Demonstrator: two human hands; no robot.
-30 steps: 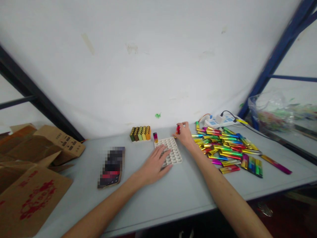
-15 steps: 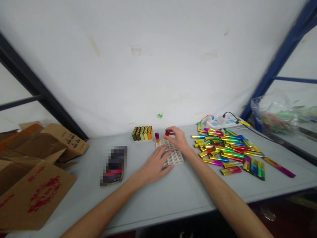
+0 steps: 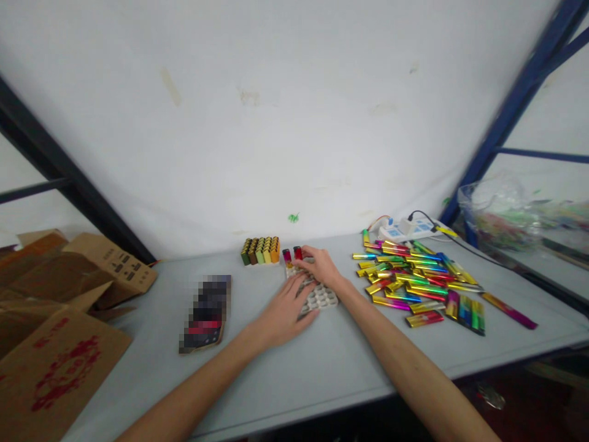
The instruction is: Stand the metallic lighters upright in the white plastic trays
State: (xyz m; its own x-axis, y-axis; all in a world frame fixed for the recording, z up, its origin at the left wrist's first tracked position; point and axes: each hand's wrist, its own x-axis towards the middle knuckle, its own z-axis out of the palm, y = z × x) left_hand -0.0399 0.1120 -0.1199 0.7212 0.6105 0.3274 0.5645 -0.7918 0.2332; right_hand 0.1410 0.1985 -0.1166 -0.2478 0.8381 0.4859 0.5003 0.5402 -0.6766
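A white tray with rows of holes [image 3: 322, 298] lies on the table. My left hand [image 3: 288, 307] rests over its left part, fingers spread, holding nothing. At the tray's back left corner a purple and gold lighter [image 3: 288, 258] stands upright. Right beside it is a red lighter [image 3: 298, 252], pinched by the fingers of my right hand [image 3: 317, 267]. To the right lies a loose pile of shiny coloured lighters [image 3: 405, 276]. Behind and left of the tray stands a filled block of green, brown and yellow lighters [image 3: 260, 252].
A phone [image 3: 207, 313] with a blurred screen lies on the left. Open cardboard boxes [image 3: 83, 362] fill the far left. A power strip [image 3: 409, 229] with cables sits at the back right, near a clear plastic bag [image 3: 501, 212].
My right hand has brought the red lighter down and left, next to the purple and gold one in the tray. My left hand has stayed on the tray. The view has shifted slightly.
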